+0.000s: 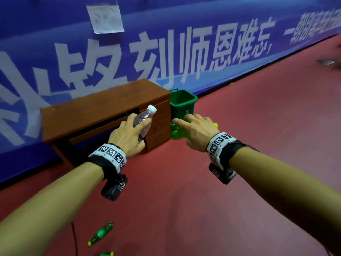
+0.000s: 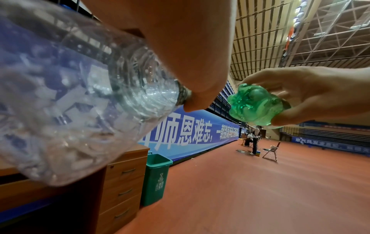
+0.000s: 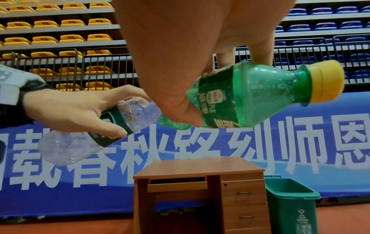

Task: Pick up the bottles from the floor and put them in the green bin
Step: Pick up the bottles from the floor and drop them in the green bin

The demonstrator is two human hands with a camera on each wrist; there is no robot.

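Gripping: my left hand [image 1: 127, 135] clasps the clear plastic white-capped bottle [image 1: 144, 120]; my right hand [image 1: 196, 131] clasps the green plastic yellow-capped bottle [image 3: 258, 96]. Both are airborne, short of the open green plastic bin [image 1: 182, 104] touching the brown wooden desk [image 1: 103, 109].

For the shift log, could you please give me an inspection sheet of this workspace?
Surface: red sports floor.
Job's things: clear bottle and green bottle held; green bin open beside the wooden desk; two green bottles on the floor.
Clutter: nothing seen.
Grippers: left hand grips the clear bottle; right hand grips the green bottle.
Cables: thin red cable on the floor.
Surroundings: blue banner, stadium seats, distant people.
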